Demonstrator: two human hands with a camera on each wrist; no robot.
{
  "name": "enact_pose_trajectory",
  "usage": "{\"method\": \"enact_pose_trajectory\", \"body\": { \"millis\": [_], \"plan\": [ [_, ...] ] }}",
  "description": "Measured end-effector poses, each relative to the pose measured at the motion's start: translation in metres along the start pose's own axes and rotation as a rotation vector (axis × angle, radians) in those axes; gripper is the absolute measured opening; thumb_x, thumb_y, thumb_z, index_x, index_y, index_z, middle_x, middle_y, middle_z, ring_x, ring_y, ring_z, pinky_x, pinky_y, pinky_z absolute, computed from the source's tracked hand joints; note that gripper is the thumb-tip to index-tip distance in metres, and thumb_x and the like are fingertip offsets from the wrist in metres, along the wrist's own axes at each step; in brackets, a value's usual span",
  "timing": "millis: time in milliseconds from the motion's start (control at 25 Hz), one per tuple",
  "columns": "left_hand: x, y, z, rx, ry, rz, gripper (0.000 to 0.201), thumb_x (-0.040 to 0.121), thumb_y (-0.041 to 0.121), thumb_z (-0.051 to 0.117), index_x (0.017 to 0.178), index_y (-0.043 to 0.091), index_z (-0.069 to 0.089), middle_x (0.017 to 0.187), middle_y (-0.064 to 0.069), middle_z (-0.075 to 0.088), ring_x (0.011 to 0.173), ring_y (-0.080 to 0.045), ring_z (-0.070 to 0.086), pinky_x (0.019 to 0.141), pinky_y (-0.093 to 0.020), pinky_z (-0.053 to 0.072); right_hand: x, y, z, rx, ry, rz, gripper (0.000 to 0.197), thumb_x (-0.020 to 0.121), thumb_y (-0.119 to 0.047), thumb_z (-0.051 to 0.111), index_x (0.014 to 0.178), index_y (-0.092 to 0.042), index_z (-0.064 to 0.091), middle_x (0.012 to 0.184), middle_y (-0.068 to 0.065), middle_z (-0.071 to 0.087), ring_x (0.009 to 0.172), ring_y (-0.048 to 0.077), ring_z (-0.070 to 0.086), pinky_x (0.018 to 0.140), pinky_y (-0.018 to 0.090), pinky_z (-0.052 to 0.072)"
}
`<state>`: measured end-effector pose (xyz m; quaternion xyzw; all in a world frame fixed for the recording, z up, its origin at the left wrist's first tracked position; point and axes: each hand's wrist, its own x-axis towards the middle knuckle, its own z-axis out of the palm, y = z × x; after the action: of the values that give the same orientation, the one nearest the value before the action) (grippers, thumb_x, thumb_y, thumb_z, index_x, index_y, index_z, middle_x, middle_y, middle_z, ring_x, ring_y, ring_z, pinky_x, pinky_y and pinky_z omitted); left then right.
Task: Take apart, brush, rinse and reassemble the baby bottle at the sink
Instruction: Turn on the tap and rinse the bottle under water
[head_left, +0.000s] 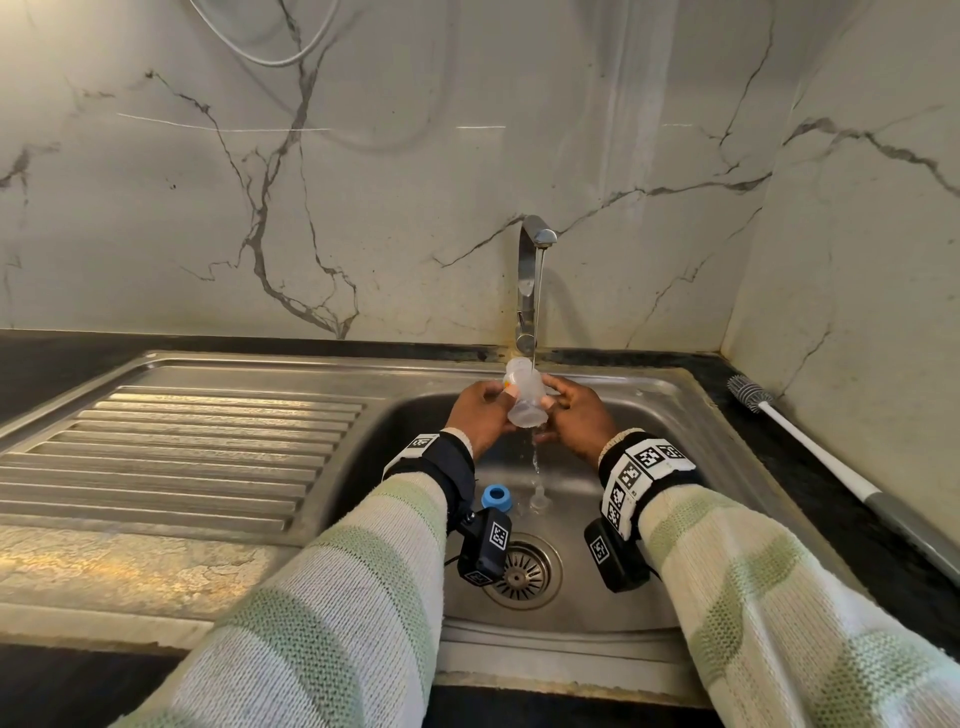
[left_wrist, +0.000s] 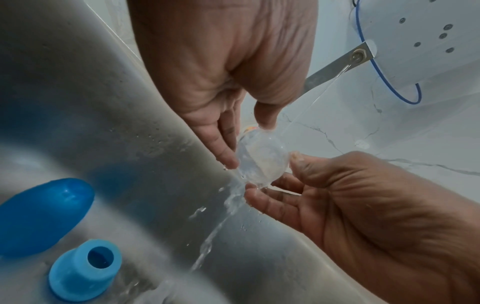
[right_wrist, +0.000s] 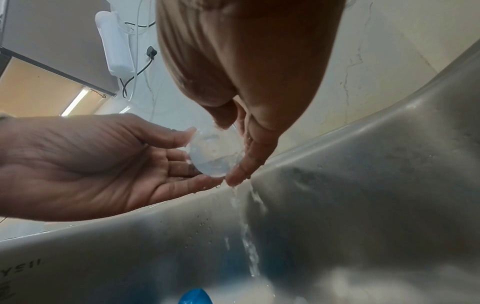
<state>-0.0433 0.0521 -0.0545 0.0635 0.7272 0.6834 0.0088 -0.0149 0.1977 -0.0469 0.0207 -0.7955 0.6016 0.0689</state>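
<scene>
A clear baby bottle body (head_left: 524, 396) is tilted under the tap's stream, mouth toward the tap (head_left: 531, 280) and base toward me. My left hand (head_left: 485, 408) pinches its left side between thumb and fingers (left_wrist: 226, 152). On the other side, my right hand (head_left: 566, 413) holds it with the thumb on top and fingers (right_wrist: 249, 162) below. Water runs off the base (right_wrist: 215, 156) into the basin. A blue collar ring (head_left: 497, 497) and a clear nipple (head_left: 540, 501) lie on the basin floor below the hands. A blue cap (left_wrist: 44, 216) lies beside the ring (left_wrist: 83, 273).
The steel sink (head_left: 691, 395) has a ribbed drainboard (head_left: 182, 457) on its left and a drain strainer (head_left: 522, 571) near me. A grey-headed bottle brush (head_left: 810, 449) with a white handle lies on the dark counter at the right, along the marble wall.
</scene>
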Motion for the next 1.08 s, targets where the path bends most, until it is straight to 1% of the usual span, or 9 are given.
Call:
{"method": "enact_pose_trajectory", "body": {
  "millis": [120,240,400,480,560,680,840,920,1080],
  "plan": [
    [-0.0032,0.0018,0.0008,-0.002,-0.033,0.0,0.036,0.098,0.019,0.058,0.128,0.0,0.054,0.119,-0.016,0.065,0.108,-0.029,0.066,0.092,-0.04,0.056,0.0019,0.002,-0.0002,-0.025,0.027,0.003,0.037,0.1,-0.011,0.049,0.137,-0.009,0.052,0.112,0.014,0.068,0.091,0.032,0.07,0.078,0.049,0.059],
    [-0.0027,-0.0008,-0.0012,0.074,-0.077,0.012,0.034,0.096,0.013,0.06,0.129,0.004,0.057,0.116,-0.008,0.068,0.107,-0.025,0.067,0.093,-0.039,0.056,-0.0002,0.0028,-0.0011,-0.045,0.01,-0.004,0.043,0.095,-0.007,0.059,0.137,-0.011,0.051,0.115,0.014,0.066,0.09,0.027,0.07,0.076,0.045,0.06],
    [-0.0063,0.0024,-0.0001,0.088,-0.124,-0.036,0.035,0.084,0.014,0.064,0.119,0.011,0.06,0.115,-0.01,0.068,0.106,-0.025,0.066,0.096,-0.044,0.054,-0.0044,0.0049,-0.0051,-0.121,-0.005,-0.033,0.058,0.08,-0.011,0.078,0.131,-0.018,0.052,0.107,0.006,0.065,0.093,0.022,0.066,0.073,0.041,0.061],
    [-0.0081,0.0024,0.0015,0.062,-0.107,-0.053,0.025,0.09,0.013,0.064,0.113,0.012,0.056,0.113,-0.012,0.067,0.105,-0.028,0.066,0.095,-0.045,0.055,-0.0046,0.0059,-0.0048,-0.128,-0.012,-0.035,0.061,0.076,-0.012,0.081,0.13,-0.019,0.052,0.107,0.006,0.065,0.095,0.023,0.066,0.075,0.044,0.061],
    [-0.0078,-0.0008,0.0011,0.064,-0.097,-0.039,0.029,0.091,0.022,0.066,0.115,0.013,0.055,0.114,-0.012,0.067,0.104,-0.027,0.067,0.093,-0.046,0.055,-0.0045,0.0057,-0.0033,-0.118,-0.024,-0.038,0.064,0.074,-0.012,0.082,0.13,-0.019,0.052,0.109,0.004,0.065,0.098,0.022,0.066,0.079,0.045,0.06],
    [-0.0048,-0.0055,-0.0008,0.072,-0.075,-0.034,0.038,0.087,0.032,0.066,0.12,0.016,0.054,0.118,-0.012,0.066,0.104,-0.026,0.067,0.094,-0.048,0.055,-0.0063,0.0037,-0.0036,-0.106,-0.053,-0.05,0.064,0.076,-0.014,0.081,0.133,-0.018,0.051,0.115,0.002,0.065,0.099,0.018,0.065,0.083,0.043,0.059],
    [-0.0028,-0.0016,-0.0005,0.017,-0.034,-0.056,0.019,0.097,0.021,0.056,0.114,0.016,0.054,0.118,-0.016,0.065,0.104,-0.028,0.066,0.093,-0.047,0.055,-0.0058,0.0021,-0.0033,-0.145,-0.048,-0.076,0.06,0.083,-0.016,0.075,0.138,-0.017,0.05,0.12,-0.001,0.063,0.103,0.019,0.064,0.088,0.042,0.057],
    [-0.0029,0.0003,0.0011,-0.03,-0.053,-0.075,0.018,0.099,0.019,0.054,0.116,0.011,0.056,0.118,-0.019,0.064,0.106,-0.031,0.066,0.093,-0.046,0.055,-0.0044,0.0028,-0.0025,-0.121,-0.022,-0.081,0.058,0.083,-0.019,0.075,0.136,-0.017,0.052,0.122,0.005,0.065,0.102,0.021,0.066,0.085,0.044,0.058],
    [-0.0042,0.0024,0.0032,-0.078,-0.058,-0.092,0.035,0.099,0.016,0.055,0.131,0.002,0.052,0.122,-0.02,0.063,0.11,-0.032,0.064,0.094,-0.044,0.055,-0.003,0.003,-0.0017,-0.084,0.013,-0.084,0.058,0.085,-0.022,0.074,0.137,-0.015,0.05,0.119,0.008,0.064,0.098,0.024,0.067,0.076,0.042,0.061]
  ]
}}
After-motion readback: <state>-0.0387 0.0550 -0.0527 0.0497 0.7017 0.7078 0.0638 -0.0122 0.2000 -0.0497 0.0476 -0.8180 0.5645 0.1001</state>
